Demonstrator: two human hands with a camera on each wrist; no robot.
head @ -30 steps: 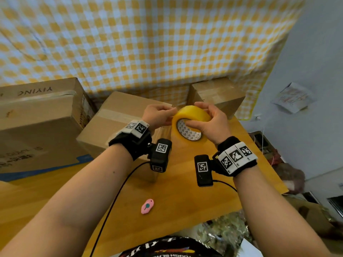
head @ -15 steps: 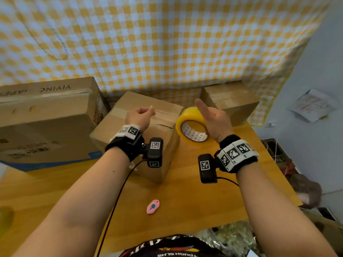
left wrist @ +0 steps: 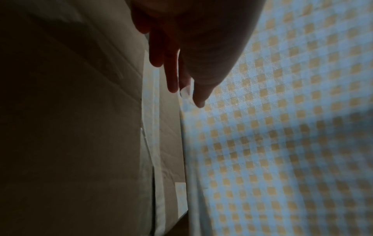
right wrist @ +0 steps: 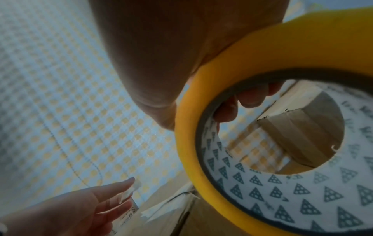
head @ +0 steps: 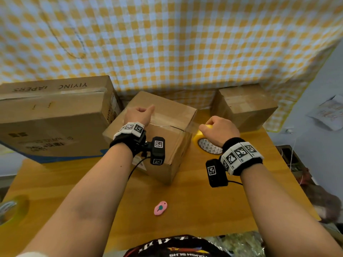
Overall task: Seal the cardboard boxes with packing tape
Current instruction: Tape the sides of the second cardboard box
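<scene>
The middle cardboard box (head: 163, 145) stands on the wooden table (head: 185, 197). My left hand (head: 146, 111) is over its top and pinches the free end of the clear tape (left wrist: 184, 92) between thumb and fingertips. The tape strip (head: 172, 118) stretches across the box top to the yellow tape roll (head: 199, 139) at the box's right edge. My right hand (head: 217, 127) grips that roll from above. In the right wrist view its fingers (right wrist: 250, 97) curl inside the roll's (right wrist: 187, 127) patterned core, and the left hand (right wrist: 96, 202) shows lower left.
A large taped box (head: 55, 117) stands at the left and a small box (head: 245, 106) at the back right. A pink cutter (head: 160, 208) lies near the front. Another tape roll (head: 11, 210) sits at the far left edge. Yellow checked cloth (head: 167, 43) hangs behind.
My left hand has pulled the tape end leftward over the middle box. My right hand has carried the roll down to the box's right edge, so a strip now spans the top.
</scene>
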